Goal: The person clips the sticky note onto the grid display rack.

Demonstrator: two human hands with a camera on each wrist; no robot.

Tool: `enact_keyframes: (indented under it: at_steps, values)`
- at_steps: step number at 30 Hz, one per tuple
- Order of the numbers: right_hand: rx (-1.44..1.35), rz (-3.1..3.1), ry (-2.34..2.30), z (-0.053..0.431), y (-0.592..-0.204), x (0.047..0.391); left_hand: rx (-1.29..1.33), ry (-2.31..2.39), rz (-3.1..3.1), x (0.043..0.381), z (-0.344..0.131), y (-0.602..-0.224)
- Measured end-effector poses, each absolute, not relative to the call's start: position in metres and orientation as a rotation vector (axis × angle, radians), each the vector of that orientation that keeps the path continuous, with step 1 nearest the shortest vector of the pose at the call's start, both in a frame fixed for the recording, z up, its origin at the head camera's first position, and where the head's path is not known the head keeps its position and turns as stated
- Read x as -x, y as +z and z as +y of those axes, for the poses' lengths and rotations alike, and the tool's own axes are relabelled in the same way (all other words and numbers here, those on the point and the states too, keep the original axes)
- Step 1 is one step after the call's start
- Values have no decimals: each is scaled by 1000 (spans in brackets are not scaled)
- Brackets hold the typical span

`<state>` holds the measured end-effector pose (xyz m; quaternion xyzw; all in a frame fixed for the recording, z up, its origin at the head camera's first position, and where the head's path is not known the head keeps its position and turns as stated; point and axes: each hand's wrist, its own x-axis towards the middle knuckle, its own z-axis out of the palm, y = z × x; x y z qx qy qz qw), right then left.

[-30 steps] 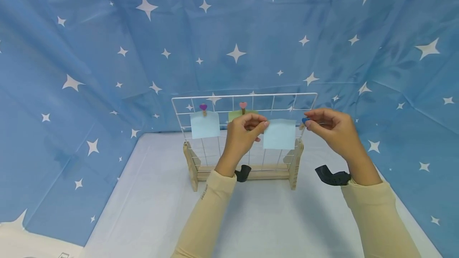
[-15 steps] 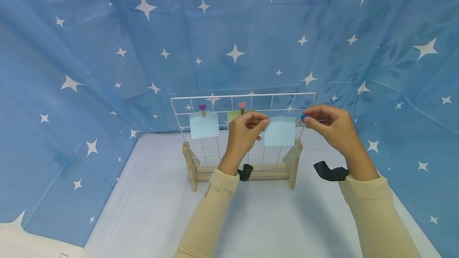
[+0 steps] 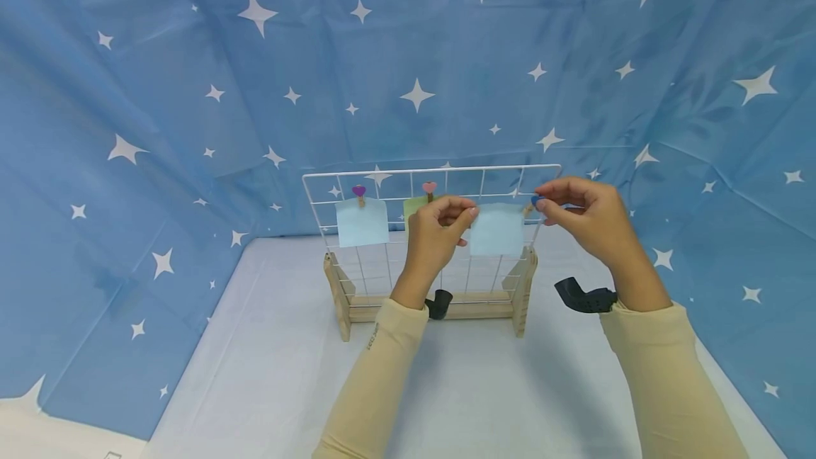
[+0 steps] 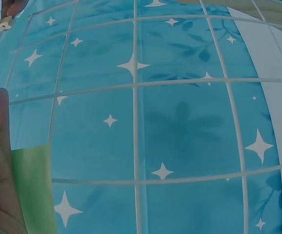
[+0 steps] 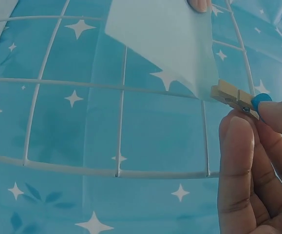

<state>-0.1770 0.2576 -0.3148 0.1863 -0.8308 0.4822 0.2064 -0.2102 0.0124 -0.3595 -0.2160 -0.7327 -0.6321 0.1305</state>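
In the head view my left hand point(image 3: 436, 236) pinches the upper left corner of a light blue paper note point(image 3: 497, 230), which hangs in front of the white wire grid point(image 3: 387, 261). My right hand point(image 3: 589, 214) is just right of that note. Its thumb and fingers pinch a small wooden clothespin point(image 5: 234, 96) by the end with a blue decoration. In the right wrist view the clothespin's tip is right at the note's corner. A second light blue note point(image 3: 362, 224) hangs at the grid's left under a clothespin with a purple heart point(image 3: 359, 191).
A green note point(image 3: 414, 208) hangs mid-grid under a pink heart clothespin point(image 3: 430, 188), partly behind my left hand. Wooden legs point(image 3: 524, 296) and a crossbar hold the grid upright on the white tabletop point(image 3: 274, 346). A blue star-patterned curtain point(image 3: 319, 55) rises behind.
My right hand has moved up and slightly left with the clothespin, closer to the note's right corner. The held note has risen a little, with my left hand still at its corner.
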Motion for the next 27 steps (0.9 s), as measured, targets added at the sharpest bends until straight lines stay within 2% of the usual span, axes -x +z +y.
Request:
enact_keyframes:
  at_steps: [27]
  values:
    - [-497,-2198,1252,239,-308,188,603,-1727,-2068,215,22,-356]
